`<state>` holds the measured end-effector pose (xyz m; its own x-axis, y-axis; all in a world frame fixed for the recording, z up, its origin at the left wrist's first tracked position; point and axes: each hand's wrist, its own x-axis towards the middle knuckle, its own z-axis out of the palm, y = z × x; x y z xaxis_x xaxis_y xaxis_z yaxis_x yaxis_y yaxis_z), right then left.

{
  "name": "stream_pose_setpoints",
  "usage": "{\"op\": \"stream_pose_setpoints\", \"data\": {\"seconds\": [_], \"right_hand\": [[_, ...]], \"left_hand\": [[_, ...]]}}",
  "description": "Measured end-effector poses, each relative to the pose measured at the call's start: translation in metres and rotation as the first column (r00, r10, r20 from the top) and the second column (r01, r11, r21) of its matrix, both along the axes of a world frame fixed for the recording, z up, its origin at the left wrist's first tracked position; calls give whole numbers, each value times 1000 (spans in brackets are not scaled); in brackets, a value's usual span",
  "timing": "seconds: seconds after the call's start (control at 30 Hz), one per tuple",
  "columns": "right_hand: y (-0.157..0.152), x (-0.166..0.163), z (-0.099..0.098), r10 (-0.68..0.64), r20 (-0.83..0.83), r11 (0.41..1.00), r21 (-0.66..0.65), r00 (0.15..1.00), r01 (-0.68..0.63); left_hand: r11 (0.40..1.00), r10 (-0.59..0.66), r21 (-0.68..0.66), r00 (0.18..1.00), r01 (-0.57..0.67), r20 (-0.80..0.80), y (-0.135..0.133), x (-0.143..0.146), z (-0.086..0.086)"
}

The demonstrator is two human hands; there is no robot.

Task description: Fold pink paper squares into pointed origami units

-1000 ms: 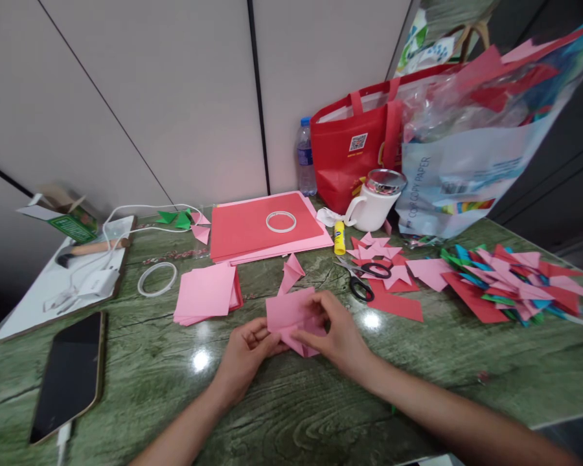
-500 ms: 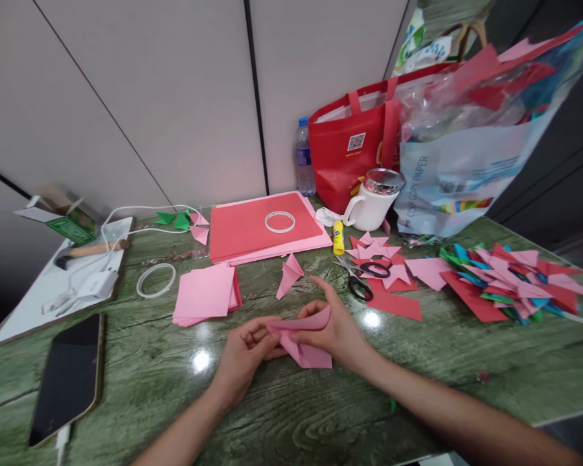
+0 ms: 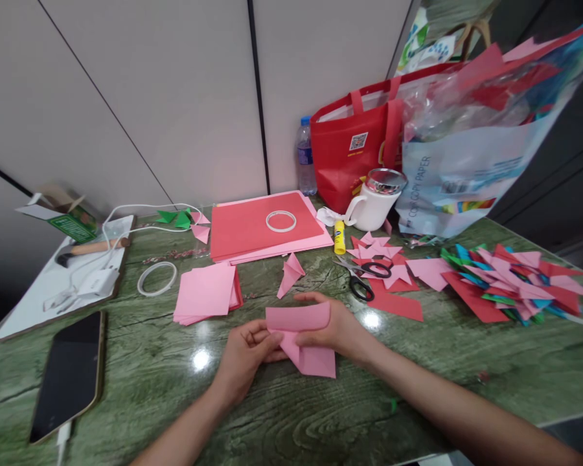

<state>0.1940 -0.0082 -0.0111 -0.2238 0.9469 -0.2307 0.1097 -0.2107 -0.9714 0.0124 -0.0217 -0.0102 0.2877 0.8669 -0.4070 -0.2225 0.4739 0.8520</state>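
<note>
A partly folded square of pink paper (image 3: 315, 359) is held above the green tabletop between my two hands. My left hand (image 3: 250, 349) pinches its left edge between thumb and fingers. On the other side my right hand (image 3: 333, 331) grips it, thumb in front and fingers behind, partly hidden by the paper. The paper's upper flap stands up with its face toward me. Just beyond the hands lies a small folded pink paper piece (image 3: 290, 275). To its left sits a stack of pink and red paper squares (image 3: 204, 291).
Black-handled scissors (image 3: 362, 278), a yellow glue stick (image 3: 339, 237) and a white mug (image 3: 375, 206) stand or lie to the right. Farther right is a pile of folded coloured paper (image 3: 515, 278). Red sheets (image 3: 243, 226) lie at the back; a phone (image 3: 70, 375) is at left.
The paper's upper flap has tilted up, so more of its face shows. The fingers of my right hand have drawn in, the index finger lower than before. My left hand keeps its pinch.
</note>
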Motion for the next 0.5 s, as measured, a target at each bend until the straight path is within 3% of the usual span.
{"op": "stream_pose_setpoints", "data": {"seconds": [0.5], "right_hand": [[1,-1,3,7,-65,994,-111,998,-14]], "left_hand": [[1000,10,-10,1000,-10,-5,-1,1,-1]]}}
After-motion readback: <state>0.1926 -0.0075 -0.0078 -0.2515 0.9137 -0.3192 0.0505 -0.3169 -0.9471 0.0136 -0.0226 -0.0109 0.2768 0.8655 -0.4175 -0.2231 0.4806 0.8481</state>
